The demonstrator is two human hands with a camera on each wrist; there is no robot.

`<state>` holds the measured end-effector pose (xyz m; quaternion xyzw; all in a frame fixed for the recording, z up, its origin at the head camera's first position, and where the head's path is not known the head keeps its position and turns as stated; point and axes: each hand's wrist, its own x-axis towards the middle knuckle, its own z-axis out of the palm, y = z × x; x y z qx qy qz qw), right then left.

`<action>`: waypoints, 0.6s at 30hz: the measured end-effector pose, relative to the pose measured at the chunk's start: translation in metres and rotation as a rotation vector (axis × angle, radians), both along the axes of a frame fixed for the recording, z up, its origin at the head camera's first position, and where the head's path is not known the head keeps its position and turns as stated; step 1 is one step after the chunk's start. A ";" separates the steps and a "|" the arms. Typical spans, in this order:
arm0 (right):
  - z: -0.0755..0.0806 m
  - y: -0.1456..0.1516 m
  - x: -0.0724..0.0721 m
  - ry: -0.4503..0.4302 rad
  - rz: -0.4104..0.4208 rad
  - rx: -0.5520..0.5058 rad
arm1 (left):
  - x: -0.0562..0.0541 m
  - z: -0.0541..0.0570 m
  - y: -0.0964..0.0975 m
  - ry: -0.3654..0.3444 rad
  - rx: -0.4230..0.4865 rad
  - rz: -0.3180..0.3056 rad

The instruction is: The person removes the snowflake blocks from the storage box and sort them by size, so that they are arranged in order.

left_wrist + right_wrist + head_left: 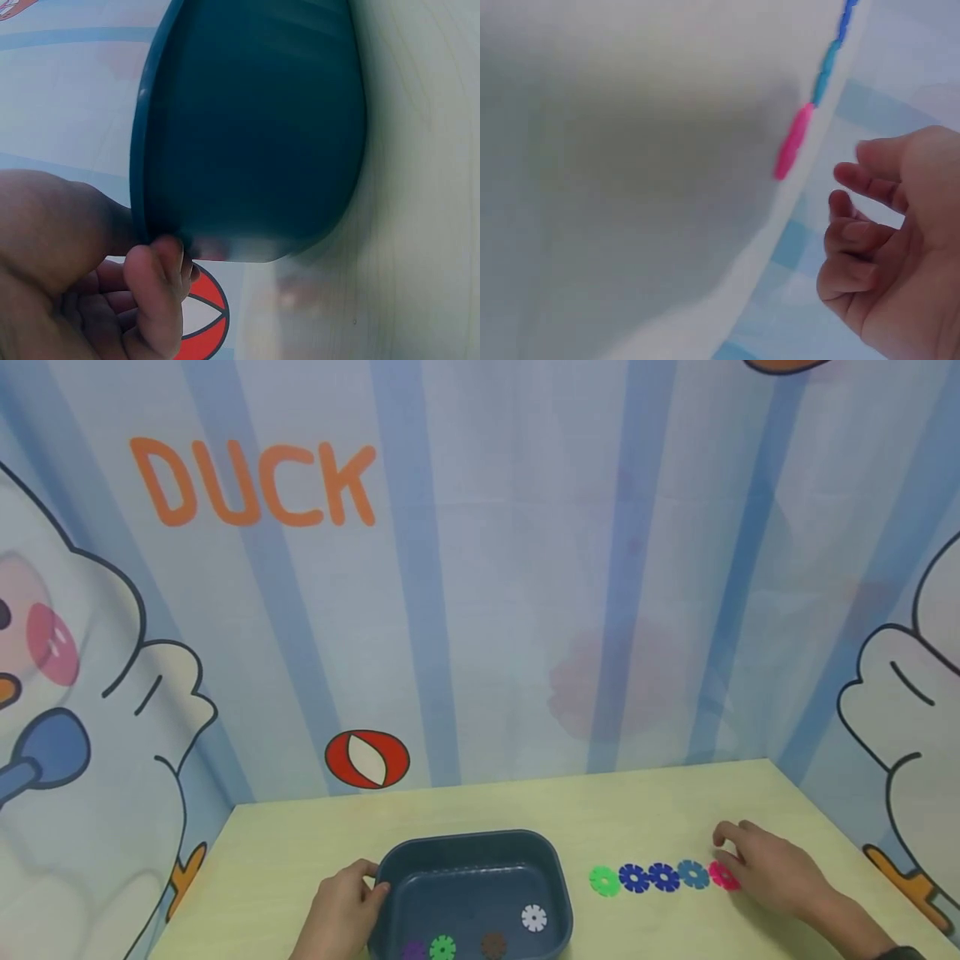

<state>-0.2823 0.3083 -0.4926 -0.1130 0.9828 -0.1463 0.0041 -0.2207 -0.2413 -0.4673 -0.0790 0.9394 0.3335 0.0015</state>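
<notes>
Hanging at back: striped cloth (517,568), blue and pale; orange DUCK lettering (266,485) at 10 o'clock of head view, red-and-white oval print (367,760) near 8.
Table (285,843): pale yellow, below cloth, across 6 o'clock.
Tray (465,858): dark blue, round-cornered, on table at 6 o'clock, cut off by frame bottom.
Left hand (339,914): at tray's 9 o'clock, pinching rim between thumb and fingers.
Right hand (776,872): at 4 o'clock; half-open, fingers loosely bent, grasping nothing; just beside pink disc (724,875), gap visible in right wrist view.
Row on table: off tray's 3 o'clock, edge to edge; from 9 o'clock end, green disc (597,885), dark-blue disc (634,883), second dark-blue disc (663,883), lighter-blue disc (693,880), pink last, partly hidden.
Inside tray: white disc (534,922); toward its 8 o'clock, brown disc (493,947), then second green disc (442,952), purple disc (414,952).
</notes>
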 end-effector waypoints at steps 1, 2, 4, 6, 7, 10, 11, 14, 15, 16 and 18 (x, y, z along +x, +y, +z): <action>0.003 -0.002 0.001 0.010 0.005 -0.012 | 0.000 0.000 0.000 0.000 0.001 -0.001; 0.006 -0.005 0.003 0.013 0.009 -0.029 | 0.000 0.000 0.000 0.000 0.001 -0.003; 0.013 -0.013 0.004 -0.002 0.030 -0.070 | 0.001 0.001 0.000 0.007 0.000 -0.005; 0.019 -0.021 0.006 -0.033 0.063 -0.110 | 0.001 0.001 -0.001 0.014 -0.002 -0.007; 0.022 -0.025 0.008 -0.048 0.080 -0.122 | 0.001 0.001 -0.001 0.016 -0.002 -0.008; 0.027 -0.035 0.012 -0.074 0.131 -0.141 | 0.002 0.001 0.000 0.017 0.000 -0.007; 0.028 -0.038 0.013 -0.076 0.148 -0.146 | 0.002 0.001 0.000 0.014 0.001 -0.006; 0.031 -0.049 0.017 -0.064 0.199 -0.169 | 0.002 0.001 0.000 0.011 0.003 -0.005; 0.032 -0.052 0.018 -0.061 0.217 -0.181 | 0.001 0.001 0.000 0.008 0.003 -0.004; 0.033 -0.055 0.019 -0.061 0.234 -0.193 | 0.001 0.001 0.000 0.007 0.004 -0.003; 0.035 -0.061 0.020 -0.057 0.271 -0.213 | 0.001 0.001 0.000 0.005 0.004 -0.001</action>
